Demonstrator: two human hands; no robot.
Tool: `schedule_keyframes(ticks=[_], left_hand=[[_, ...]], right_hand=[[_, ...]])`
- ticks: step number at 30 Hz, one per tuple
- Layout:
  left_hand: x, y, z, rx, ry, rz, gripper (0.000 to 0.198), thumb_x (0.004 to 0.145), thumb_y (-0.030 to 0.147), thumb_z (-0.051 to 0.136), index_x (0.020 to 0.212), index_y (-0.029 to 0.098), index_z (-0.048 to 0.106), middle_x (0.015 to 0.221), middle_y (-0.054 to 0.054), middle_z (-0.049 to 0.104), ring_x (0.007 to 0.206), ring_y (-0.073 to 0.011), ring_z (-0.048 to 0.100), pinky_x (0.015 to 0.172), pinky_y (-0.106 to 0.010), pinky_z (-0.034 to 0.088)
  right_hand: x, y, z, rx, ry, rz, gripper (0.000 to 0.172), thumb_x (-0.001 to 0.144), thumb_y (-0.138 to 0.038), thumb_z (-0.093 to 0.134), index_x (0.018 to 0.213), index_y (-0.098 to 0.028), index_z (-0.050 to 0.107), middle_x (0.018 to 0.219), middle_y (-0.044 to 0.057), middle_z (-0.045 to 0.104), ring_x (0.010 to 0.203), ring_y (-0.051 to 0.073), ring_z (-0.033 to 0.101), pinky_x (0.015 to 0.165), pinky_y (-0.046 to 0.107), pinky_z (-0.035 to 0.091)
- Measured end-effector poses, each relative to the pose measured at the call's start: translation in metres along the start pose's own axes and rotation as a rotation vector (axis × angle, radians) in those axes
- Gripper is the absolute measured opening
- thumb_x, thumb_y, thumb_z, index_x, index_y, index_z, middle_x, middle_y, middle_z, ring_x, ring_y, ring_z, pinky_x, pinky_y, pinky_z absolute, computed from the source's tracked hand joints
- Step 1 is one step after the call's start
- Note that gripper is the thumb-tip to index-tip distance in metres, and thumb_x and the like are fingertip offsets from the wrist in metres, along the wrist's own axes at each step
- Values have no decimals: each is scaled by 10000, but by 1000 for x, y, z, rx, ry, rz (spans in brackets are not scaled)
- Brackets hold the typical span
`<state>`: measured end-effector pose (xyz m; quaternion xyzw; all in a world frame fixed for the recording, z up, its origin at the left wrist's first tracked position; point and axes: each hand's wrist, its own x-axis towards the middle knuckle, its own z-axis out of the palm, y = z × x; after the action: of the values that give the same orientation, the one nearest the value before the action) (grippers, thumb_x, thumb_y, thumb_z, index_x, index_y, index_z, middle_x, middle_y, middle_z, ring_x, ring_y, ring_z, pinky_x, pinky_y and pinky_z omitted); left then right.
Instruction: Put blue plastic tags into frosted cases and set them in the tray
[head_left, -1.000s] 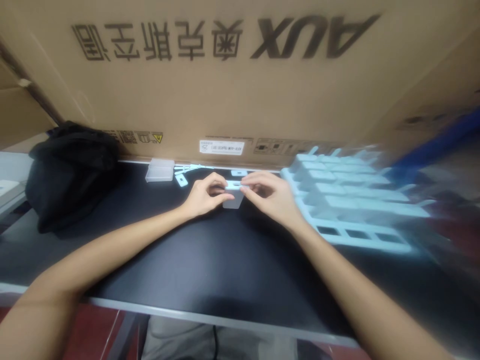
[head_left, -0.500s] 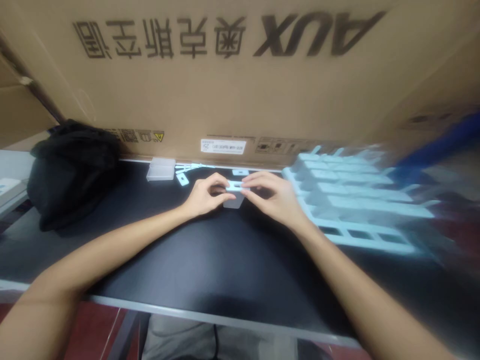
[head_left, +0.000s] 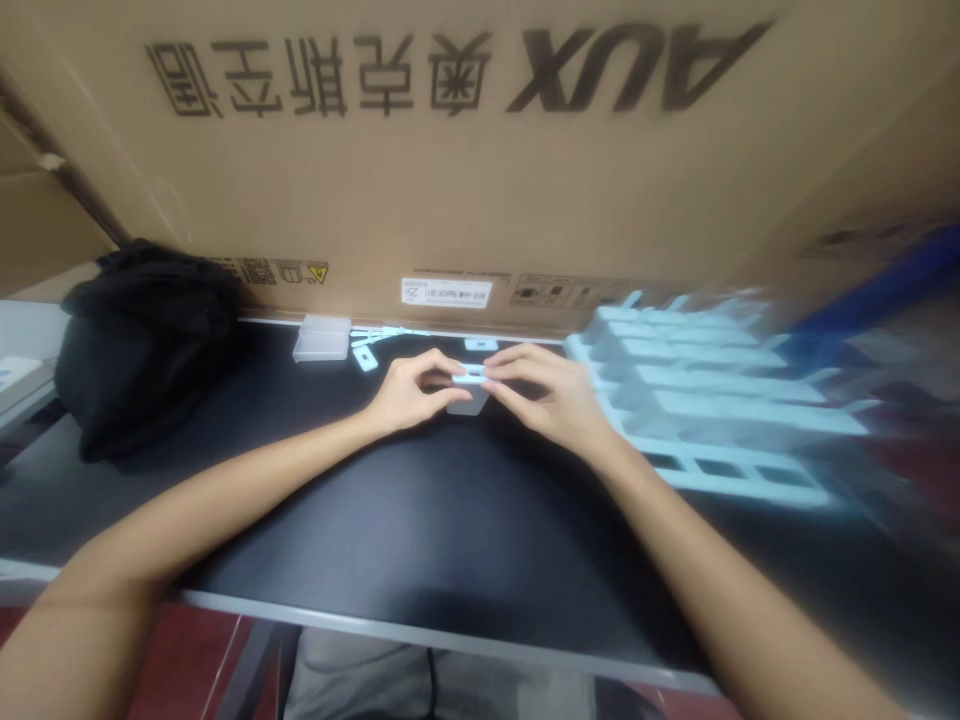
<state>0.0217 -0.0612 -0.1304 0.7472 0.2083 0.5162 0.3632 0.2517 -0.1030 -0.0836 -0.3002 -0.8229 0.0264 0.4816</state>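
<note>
A small pale blue plate with a dark slot [head_left: 471, 375] is pinched at its two ends between both hands, just above the table. My left hand [head_left: 411, 388] closes thumb and fingers on its left end. From the other side, my right hand [head_left: 551, 390] grips the right end in the same way. Directly below the plate shows a small greyish piece [head_left: 466, 402]; whether the two are joined I cannot tell. Behind the hands lies a similar slotted plate [head_left: 481, 344], and another slotted plate [head_left: 365, 358] rests to the left.
A clear plastic box [head_left: 322, 338] and several thin pale strips [head_left: 386, 335] lie at the back. To the right stands a pale blue rack [head_left: 720, 400] with rows of slots. A black cloth bundle [head_left: 146, 350] sits left. A large carton [head_left: 480, 190] walls off the back.
The held plate has tipped slightly, so less of its top face shows. Both hands keep nearly the same place, and everything else is unchanged.
</note>
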Motion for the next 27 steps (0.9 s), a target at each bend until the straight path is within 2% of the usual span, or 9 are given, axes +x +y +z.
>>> schedule_keyframes(ticks=[5,7,12,17,21,24,27], left_hand=[[1,5,-1,57,-13,5,338,829,391,878,1035,173,723,1031,-67,760,978,-195,773,925,-379,686],[2,9,-5,118,-45,27,342,845,377,867,1078,180,712,1050,-61,747,969,-181,764,887,-341,690],[5,13,-19,228,-132,65,374,861,353,853,1153,192,684,1113,-59,737,958,-166,760,818,-283,693],[4,14,-18,244,-136,147,313,895,329,812,1148,187,691,1101,-69,752,1002,-189,765,858,-323,700],[1,16,-13,276,-156,193,313,906,314,799,1171,187,690,1122,-84,749,1003,-192,758,862,-332,699],[-2,15,-13,286,-207,192,341,932,267,753,1252,200,656,1184,-94,724,1043,-194,744,878,-329,694],[-5,13,-14,280,-256,188,387,951,221,702,1328,226,613,1242,-92,695,1089,-191,728,911,-326,685]], right_hand=[[-1,0,1,5,-24,61,94,958,-306,701,935,-235,758,1020,78,779,958,225,749,873,402,627],[-4,1,3,24,-75,97,107,951,-319,699,1003,-235,738,1042,81,770,937,222,741,850,399,633],[-16,8,14,165,-242,203,499,903,-301,719,1369,-229,555,1057,65,734,849,196,732,788,369,643],[-23,10,19,134,-315,286,676,935,-330,663,1538,-220,377,1034,69,703,861,229,741,807,417,641],[-25,7,19,34,-358,284,813,947,-351,642,1634,-197,236,1221,156,690,917,276,761,825,458,637],[-25,4,19,-48,-370,258,804,960,-349,617,1647,-214,222,1366,196,650,970,307,769,829,474,633],[-24,2,19,-104,-362,243,788,965,-340,602,1647,-216,229,1422,208,631,1033,333,767,852,491,632]])
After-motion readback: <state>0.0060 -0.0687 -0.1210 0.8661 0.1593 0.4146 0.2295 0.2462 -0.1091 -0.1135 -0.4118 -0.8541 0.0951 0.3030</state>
